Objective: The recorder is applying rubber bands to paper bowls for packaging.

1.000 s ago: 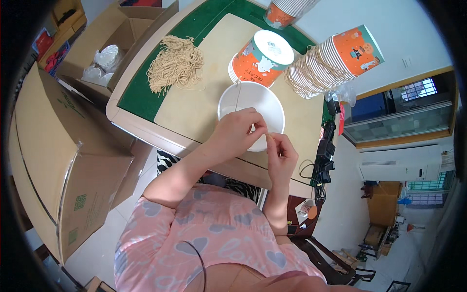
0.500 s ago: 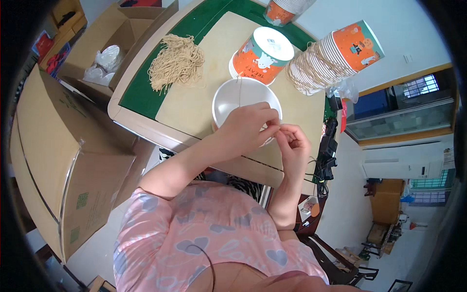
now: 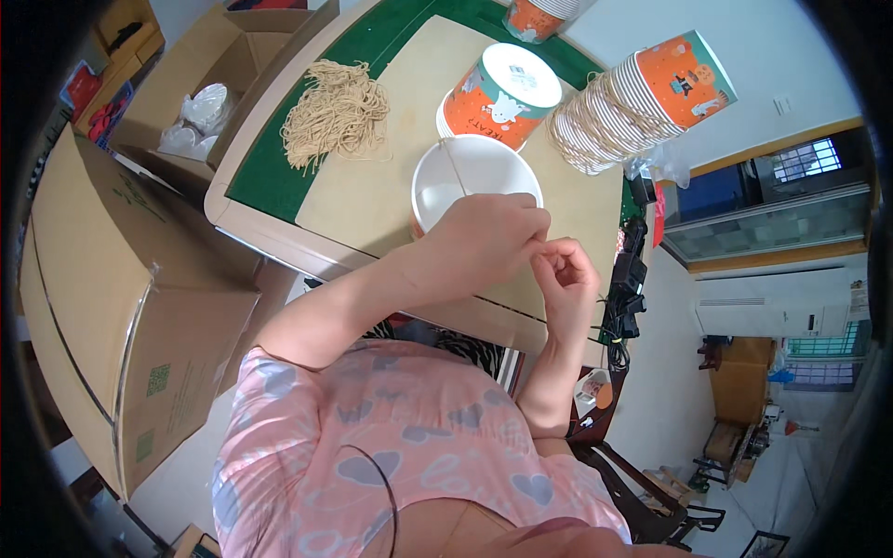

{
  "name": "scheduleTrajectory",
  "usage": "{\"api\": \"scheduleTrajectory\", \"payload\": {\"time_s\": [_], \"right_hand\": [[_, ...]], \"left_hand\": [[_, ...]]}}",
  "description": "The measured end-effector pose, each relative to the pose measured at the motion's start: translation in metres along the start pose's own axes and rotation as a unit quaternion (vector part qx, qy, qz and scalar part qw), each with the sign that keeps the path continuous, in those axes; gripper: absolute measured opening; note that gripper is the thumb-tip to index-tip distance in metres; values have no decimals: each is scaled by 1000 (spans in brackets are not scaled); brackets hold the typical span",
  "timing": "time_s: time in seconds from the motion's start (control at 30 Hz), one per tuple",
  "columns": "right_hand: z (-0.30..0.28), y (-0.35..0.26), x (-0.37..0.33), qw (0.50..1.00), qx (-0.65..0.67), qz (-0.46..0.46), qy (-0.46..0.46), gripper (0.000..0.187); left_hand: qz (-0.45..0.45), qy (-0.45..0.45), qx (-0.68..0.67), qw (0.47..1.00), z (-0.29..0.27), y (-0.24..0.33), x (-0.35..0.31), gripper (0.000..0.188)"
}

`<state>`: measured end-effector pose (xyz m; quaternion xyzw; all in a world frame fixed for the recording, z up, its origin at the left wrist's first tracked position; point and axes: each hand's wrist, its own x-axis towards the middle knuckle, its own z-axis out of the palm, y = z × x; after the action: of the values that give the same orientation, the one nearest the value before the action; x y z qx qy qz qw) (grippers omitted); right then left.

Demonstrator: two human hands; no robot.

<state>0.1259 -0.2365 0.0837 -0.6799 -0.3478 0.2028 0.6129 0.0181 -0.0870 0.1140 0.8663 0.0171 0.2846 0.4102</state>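
An open paper bucket [image 3: 431, 177], white inside, stands in front of me on the board. A thin beige string [image 3: 453, 166] runs from its far rim across the opening to my left hand. My left hand [image 3: 493, 237] is over the bucket's near right side, its fingers pinched together on the string. Touching those fingertips, my right hand [image 3: 569, 270] is also closed in a pinch, just right of the rim; the string's end between the fingers is too small to make out. A tangled heap of beige strings [image 3: 337, 121] lies at the left of the board.
Behind the bucket stand upside-down orange printed buckets [image 3: 498, 107]. A tilted bucket stack [image 3: 623, 116] with strings hanging around it is at right. A power strip [image 3: 630, 270] lines the table's right edge. Cardboard boxes [image 3: 177, 353] stand at left; another bucket stack [image 3: 532, 20] is far back.
Both hands have shifted slightly to the right, still pinched together. The string now slants more across the bucket's opening, and the bucket has tilted or moved slightly away from me.
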Motion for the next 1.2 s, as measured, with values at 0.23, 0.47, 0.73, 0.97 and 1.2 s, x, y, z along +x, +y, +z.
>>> {"api": "scheduleTrajectory", "payload": {"time_s": [0.23,0.47,0.73,0.97,1.2], "right_hand": [[-2,5,-8,1000,15,-11,24,13],[-4,16,-9,998,-15,-30,44,12],[-7,31,-11,998,-4,11,64,11],[-20,9,-3,999,-40,-1,34,26],[-16,-24,42,994,-69,-82,25,3]], "left_hand": [[7,-9,12,1000,14,1,-1,5],[-1,43,-32,999,5,17,5,5],[46,111,-23,993,-9,25,16,6],[44,84,-55,994,1,10,20,8],[13,46,-85,995,-11,1,33,6]]}}
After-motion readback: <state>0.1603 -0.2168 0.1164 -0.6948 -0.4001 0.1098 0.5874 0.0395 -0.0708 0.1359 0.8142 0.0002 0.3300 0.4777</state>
